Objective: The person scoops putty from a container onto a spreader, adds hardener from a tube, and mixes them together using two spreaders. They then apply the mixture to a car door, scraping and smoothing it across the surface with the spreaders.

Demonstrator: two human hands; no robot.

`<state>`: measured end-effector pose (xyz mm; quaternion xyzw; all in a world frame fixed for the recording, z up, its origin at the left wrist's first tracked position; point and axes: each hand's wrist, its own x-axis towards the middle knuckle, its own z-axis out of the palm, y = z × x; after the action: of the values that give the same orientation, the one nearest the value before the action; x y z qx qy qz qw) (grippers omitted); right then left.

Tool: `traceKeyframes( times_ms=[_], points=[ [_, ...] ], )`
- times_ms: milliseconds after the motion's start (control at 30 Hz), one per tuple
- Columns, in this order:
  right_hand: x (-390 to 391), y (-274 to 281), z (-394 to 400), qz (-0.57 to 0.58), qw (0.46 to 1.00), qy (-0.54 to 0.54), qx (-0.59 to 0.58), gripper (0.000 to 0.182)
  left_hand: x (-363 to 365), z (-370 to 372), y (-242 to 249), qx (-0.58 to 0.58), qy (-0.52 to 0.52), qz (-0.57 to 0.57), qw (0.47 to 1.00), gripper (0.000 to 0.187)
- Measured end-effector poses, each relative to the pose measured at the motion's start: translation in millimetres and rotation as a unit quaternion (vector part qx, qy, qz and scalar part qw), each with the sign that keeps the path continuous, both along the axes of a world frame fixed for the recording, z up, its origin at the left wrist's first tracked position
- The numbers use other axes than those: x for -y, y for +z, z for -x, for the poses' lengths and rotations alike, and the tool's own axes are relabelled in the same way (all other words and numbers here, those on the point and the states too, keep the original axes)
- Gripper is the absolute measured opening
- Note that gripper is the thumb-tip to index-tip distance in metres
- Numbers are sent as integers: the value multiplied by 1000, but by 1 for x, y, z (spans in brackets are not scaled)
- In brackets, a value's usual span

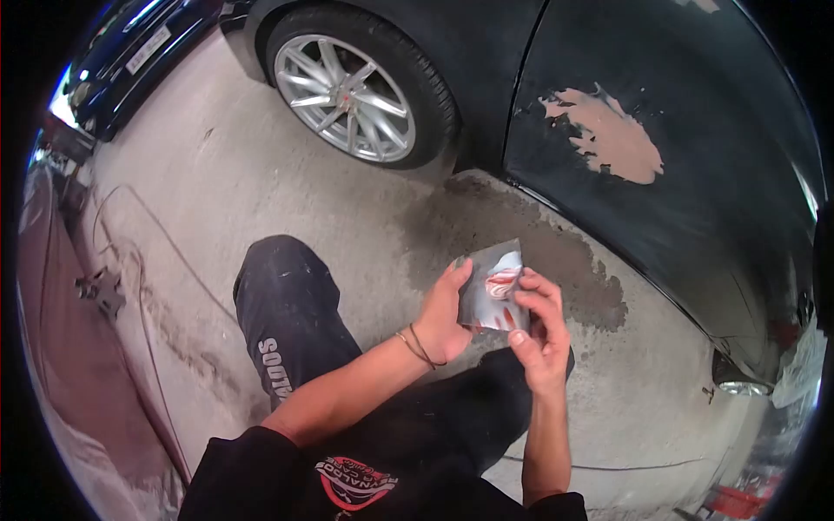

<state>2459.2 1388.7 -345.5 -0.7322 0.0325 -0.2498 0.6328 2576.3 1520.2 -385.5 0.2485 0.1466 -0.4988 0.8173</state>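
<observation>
The left hand (445, 308) and right hand (543, 334) grip a grey sheet (479, 304) bearing red-and-white paste (503, 280), near centre toward four o'clock. Concrete floor (208, 187) spreads beneath; a dark car (712, 165) stands at two, with a damp stain (556, 260) alongside, alloy wheel (347, 100) at eleven, pinkish filler patch (605, 135) at two.

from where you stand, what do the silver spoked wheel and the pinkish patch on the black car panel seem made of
Silver spoked wheel: likely metal, shiny, with bright highlights along its spokes. Irregular pinkish-tan patch on the black panel: probably body filler, matte, ragged-edged; whether it has set is unclear.
</observation>
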Motion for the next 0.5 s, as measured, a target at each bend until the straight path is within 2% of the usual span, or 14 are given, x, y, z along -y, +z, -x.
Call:
traceKeyframes(
  times_ms=[67, 167, 233, 267, 300, 400, 500],
  points=[
    [10, -8, 6, -91, 996, 13, -2, 46, 0, 4, 11, 31, 20, -11, 999, 49],
    [47, -7, 8, 149, 982, 102, -57, 47, -6, 2, 16, 42, 50, -35, 997, 41],
    [60, -1, 1, 253, 956, 110, -98, 47, -15, -4, 10, 45, 52, -60, 996, 39],
    [66, 3, -2, 308, 937, 112, -123, 46, -19, -11, 6, 25, 60, -59, 996, 28],
    [71, 6, -6, 362, 914, 111, -145, 46, -22, -20, 10, 46, 72, -63, 994, 28],
    [76, 21, -26, 352, 927, 39, -123, 41, -23, -57, 36, 111, 95, -99, 984, 28],
    [67, 53, -55, 356, 931, 0, -76, 38, -17, -91, -3, 245, 56, -145, 957, 30]
  ],
)
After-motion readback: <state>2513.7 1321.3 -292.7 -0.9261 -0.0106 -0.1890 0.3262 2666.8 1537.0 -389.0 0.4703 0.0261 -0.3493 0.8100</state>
